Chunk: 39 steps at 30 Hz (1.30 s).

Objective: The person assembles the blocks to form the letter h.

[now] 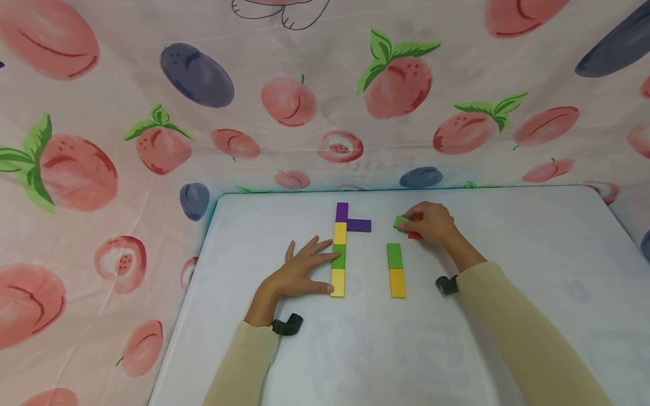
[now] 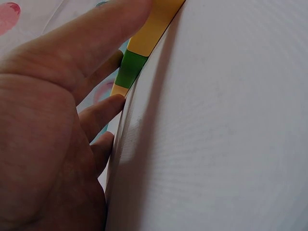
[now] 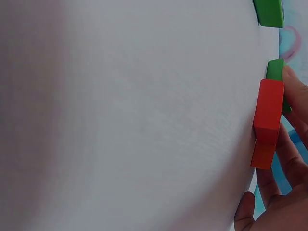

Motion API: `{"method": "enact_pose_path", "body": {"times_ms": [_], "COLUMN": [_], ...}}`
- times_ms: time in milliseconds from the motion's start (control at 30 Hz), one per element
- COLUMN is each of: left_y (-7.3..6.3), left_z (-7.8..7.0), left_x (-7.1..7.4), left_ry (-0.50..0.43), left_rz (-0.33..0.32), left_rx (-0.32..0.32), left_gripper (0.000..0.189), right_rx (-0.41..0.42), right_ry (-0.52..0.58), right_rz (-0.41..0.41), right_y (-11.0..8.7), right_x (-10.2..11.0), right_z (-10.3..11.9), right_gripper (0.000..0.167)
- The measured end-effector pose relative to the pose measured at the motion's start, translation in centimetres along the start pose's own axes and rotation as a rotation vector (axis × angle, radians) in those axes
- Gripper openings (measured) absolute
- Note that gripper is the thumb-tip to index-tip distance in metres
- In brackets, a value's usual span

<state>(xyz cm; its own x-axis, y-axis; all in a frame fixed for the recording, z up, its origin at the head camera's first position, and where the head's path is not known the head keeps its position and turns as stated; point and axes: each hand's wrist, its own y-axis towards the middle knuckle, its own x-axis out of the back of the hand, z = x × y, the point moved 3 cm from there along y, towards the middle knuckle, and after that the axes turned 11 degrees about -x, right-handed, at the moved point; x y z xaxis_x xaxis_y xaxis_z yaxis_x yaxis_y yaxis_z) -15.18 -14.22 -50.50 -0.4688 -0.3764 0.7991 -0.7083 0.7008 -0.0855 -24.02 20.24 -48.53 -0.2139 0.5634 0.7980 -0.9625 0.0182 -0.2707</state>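
Observation:
A column of flat blocks stands in the head view: a purple block (image 1: pixel 342 212) at the far end, a yellow block (image 1: pixel 340 232), a green block (image 1: pixel 339 248) and a nearer yellow block (image 1: pixel 338 281). My left hand (image 1: pixel 299 272) lies along its left side with fingers spread, the index fingertip over the green block and the thumb at the nearer yellow one. My right hand (image 1: pixel 430 222) pinches another green block (image 1: pixel 399 221) between thumb and fingers. Right by it is a red block (image 3: pixel 269 106), partly hidden under the hand in the head view.
A second purple block (image 1: pixel 359 225) juts rightward from the column. Between the hands, a green block (image 1: pixel 394 255) and an orange-yellow block (image 1: pixel 398 283) lie end to end. All rest on a white table (image 1: pixel 365 349), with a fruit-print cloth (image 1: pixel 315 51) behind and to the left.

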Motion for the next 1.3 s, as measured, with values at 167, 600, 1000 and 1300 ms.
{"method": "enact_pose_path", "body": {"times_ms": [167,600,1000,1300], "left_y": [0.0,0.1,0.0,0.1], "left_z": [0.0,0.1,-0.1,-0.2], "left_x": [0.0,-0.1,0.1,0.2], "left_ry": [0.002,0.007,-0.003,-0.007], "left_rz": [0.001,0.004,0.015,0.019], "left_rx": [0.002,0.006,0.012,0.014], "left_gripper": [0.081,0.081,0.082,0.082], "right_rx": [0.005,-0.012,0.053,0.062], "right_ry": [0.025,0.063,0.108,0.102], "right_rz": [-0.003,-0.008,-0.035,0.026], "right_y": [0.0,0.0,-0.4,-0.2], "right_x": [-0.2,-0.2,-0.1,-0.7], "right_z": [-0.1,-0.2,0.8,1.7], "right_gripper": [0.036,0.036,0.035,0.032]}}
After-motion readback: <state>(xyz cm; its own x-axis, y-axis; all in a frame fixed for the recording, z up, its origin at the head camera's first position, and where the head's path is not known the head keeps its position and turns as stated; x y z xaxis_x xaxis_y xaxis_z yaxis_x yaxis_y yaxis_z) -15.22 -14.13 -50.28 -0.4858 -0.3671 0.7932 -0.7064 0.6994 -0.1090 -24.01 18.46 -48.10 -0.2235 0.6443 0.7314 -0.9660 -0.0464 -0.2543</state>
